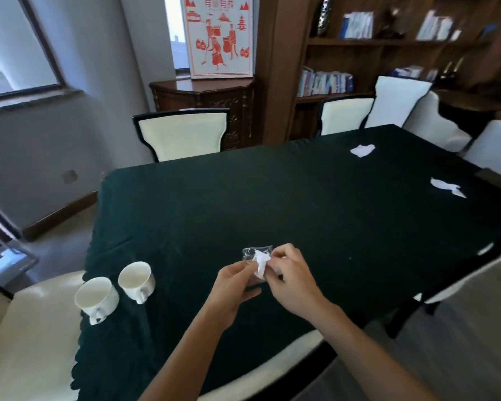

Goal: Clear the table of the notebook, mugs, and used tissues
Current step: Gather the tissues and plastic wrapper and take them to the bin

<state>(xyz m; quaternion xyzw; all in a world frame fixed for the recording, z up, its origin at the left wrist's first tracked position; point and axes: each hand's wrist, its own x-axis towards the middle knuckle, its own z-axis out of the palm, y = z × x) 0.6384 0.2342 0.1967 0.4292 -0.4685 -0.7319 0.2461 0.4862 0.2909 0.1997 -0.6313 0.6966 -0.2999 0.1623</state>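
Two bare hands held together above the near part of a table covered with dark green cloth point(301, 198). Left hand point(233, 287) closed on a small clear plastic bag point(253, 253), fingers curled under it. Right hand point(291, 280) pinching a crumpled white tissue point(261, 263) at the mouth of that bag, thumb and forefinger pressed on the paper. Tissue partly inside the bag, partly hanging below; how deep, cannot tell.

At the near left corner of the table, two white ceramic mugs, side by side and close to the cloth's edge. Nearer mug point(96, 296) with its handle toward the camera, upright, looking empty. Farther mug point(136, 280) just beside it, also upright, handle toward the near edge.

Far on the right half of the table, two more white tissues lying flat and well apart from the hands: one crumpled tissue point(362, 150) near the far edge, one flattened tissue point(447, 186) closer to the right edge. Just beyond this second one, at the right edge, a dark flat object point(496, 180), perhaps the notebook, too blurred to be sure.

Cream padded chairs with dark frames point(182, 133) around the table. Behind, a dark wooden bookshelf point(388, 53) with books, and a red-and-white poster point(219, 36) standing on a carved wooden cabinet point(206, 96).
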